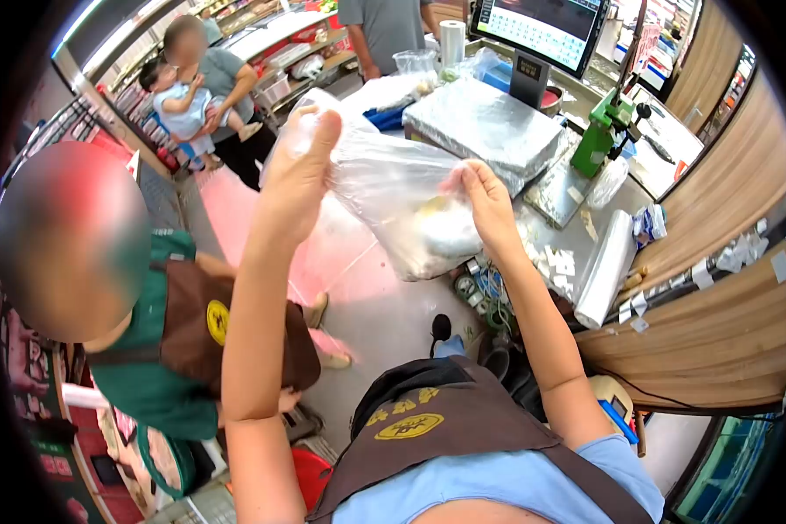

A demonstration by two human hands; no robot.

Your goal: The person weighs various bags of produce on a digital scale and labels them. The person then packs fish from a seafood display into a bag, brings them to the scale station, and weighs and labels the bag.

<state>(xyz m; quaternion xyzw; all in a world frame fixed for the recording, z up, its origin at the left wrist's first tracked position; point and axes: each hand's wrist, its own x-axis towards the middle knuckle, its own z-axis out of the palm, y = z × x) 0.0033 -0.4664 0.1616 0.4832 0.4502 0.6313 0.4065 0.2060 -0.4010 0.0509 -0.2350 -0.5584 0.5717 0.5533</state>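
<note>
A clear plastic bag (384, 179) is stretched between my two hands, raised in front of me. Its lower part sags around something pale and silvery with a yellowish patch (445, 229); the film blurs what it is. My left hand (301, 170) grips the bag's upper left end, thumb pointing up and fingers partly behind the film. At the bag's right side, my right hand (491, 205) pinches the plastic between thumb and fingers.
A weighing scale (485, 122) with a screen (541, 31) stands on the counter ahead. Right of it are a green hand-operated device (604, 131) and a plastic roll (604, 271). A co-worker in a brown apron (192, 323) stands close at left; other people are farther back.
</note>
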